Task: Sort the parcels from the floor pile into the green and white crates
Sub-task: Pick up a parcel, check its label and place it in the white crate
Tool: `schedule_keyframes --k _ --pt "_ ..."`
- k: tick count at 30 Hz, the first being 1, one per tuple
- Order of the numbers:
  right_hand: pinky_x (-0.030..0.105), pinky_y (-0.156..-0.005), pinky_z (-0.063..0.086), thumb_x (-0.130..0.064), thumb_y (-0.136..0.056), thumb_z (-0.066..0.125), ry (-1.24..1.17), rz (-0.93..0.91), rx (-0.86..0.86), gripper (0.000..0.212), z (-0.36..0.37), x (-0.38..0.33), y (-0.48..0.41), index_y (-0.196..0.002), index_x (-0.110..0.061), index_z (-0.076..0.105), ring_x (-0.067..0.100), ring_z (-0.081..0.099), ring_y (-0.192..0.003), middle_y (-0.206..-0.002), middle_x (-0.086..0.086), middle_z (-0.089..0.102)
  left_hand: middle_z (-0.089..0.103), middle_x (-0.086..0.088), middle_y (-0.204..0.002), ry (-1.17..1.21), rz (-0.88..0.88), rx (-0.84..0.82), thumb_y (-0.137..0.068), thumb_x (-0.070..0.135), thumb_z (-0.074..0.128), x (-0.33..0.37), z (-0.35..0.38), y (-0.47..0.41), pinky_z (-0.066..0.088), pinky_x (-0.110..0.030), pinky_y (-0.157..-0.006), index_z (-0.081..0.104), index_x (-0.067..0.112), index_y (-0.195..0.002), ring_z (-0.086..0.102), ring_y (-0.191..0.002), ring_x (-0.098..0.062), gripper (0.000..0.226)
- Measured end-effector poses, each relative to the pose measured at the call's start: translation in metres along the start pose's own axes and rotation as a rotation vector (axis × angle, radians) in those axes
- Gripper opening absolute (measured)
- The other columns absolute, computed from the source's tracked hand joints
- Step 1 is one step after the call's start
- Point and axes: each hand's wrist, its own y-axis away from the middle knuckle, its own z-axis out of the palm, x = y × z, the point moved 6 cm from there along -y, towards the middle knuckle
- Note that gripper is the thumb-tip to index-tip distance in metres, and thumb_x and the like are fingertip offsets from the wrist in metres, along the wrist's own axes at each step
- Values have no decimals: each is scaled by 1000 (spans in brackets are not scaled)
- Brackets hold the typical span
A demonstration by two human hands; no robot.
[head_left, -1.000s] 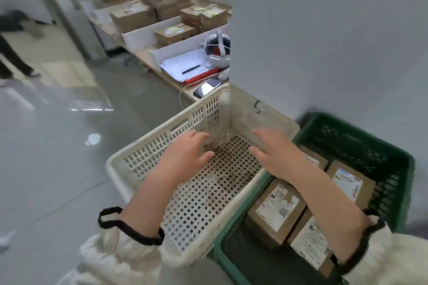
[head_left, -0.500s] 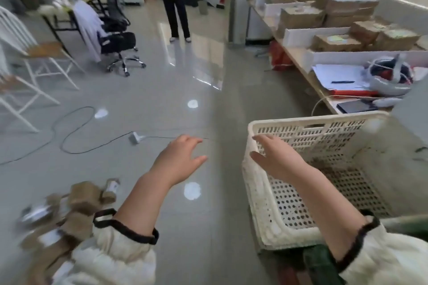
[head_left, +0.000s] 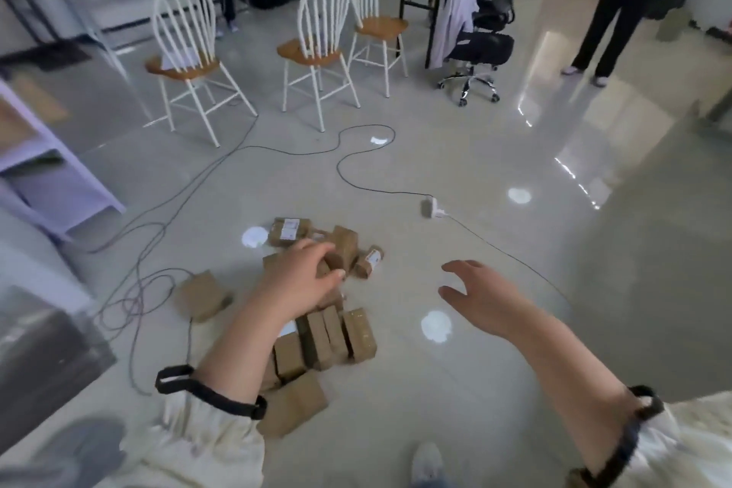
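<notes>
- On the grey floor [head_left: 515, 368] lies the parcel pile [head_left: 321, 341]: brown cardboard boxes scattered loosely, with a tight row at the pile's near side and a labelled parcel [head_left: 288, 231] at its far edge.
- The left hand [head_left: 301, 281] is over the middle of the pile, its grip apart, fingers curved above a box; I cannot tell whether they touch it.
- The right hand [head_left: 487, 299] hangs to the right of the pile over bare floor, grip apart, fingers spread, holding nothing.
- Beyond the pile a dark cable [head_left: 356, 170] snakes to a white plug block [head_left: 431, 207].
- Farther beyond the pile stand three white chairs [head_left: 186, 51].
</notes>
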Motion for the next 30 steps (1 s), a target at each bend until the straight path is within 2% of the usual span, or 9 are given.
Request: schedule_keyframes --k 5,11,13,16,19,23,27,30 --pt "33 -101 40 -41 -95 44 38 -129 -146 48 31 -49 -89 -140 -26 40 19 45 -127 -143 -4 42 39 2 -144 101 -192 46 -92 37 54 -72 -9 -18 32 -25 -96 39 24 -141 42 -128 -14 53" --pt "27 -99 36 -39 -95 46 107 -243 -325 47 70 -76 -214 -139 -23 40 17 45 -128 -141 -4 46 43 0 -143 138 -424 91 -94 38 52 -144 -1 -76 35 -30 -102 39 21 -141 43 -128 -17 52" --pt "27 -96 38 -39 -95 46 142 -247 -359 46 83 -78 -260 -138 -23 42 17 48 -125 -138 -2 50 52 -3 -133 148 -477 80 -93 39 51 -165 14 -105 41 -34 -98 46 18 -134 50 -120 -20 46" --pt "30 -95 41 -38 -95 45 187 -240 -390 44 116 -77 -320 -136 -21 43 19 51 -120 -132 1 54 60 -2 -99 163 -504 55 -91 38 53 -196 48 -150 49 -38 -82 56 19 -116 59 -95 -21 32" --pt "27 -94 38 -38 -95 46 159 -214 -424 45 171 -69 -373 -137 -22 43 19 49 -123 -136 0 52 58 3 -115 226 -517 55 -90 38 53 -238 100 -195 47 -35 -87 56 24 -120 56 -101 -15 34" --pt "27 -89 41 -39 -95 44 151 -150 -467 45 284 -38 -444 -137 -22 42 19 52 -120 -136 -1 52 60 5 -114 336 -563 30 -91 37 54 -311 202 -251 40 -22 -70 55 25 -119 50 -84 -1 30" --pt "29 -94 41 -36 -97 42 172 -94 -507 47 414 8 -513 -140 -17 39 20 48 -124 -141 3 46 58 5 -120 422 -616 -53 -90 32 56 -381 330 -305 43 -23 -80 52 26 -124 53 -97 -7 35" --pt "27 -95 41 -36 -97 44 130 -74 -498 49 507 37 -576 -141 -14 37 22 47 -125 -142 6 45 59 4 -122 356 -584 -93 -90 33 54 -440 415 -353 42 -24 -83 50 26 -127 56 -105 -11 37"
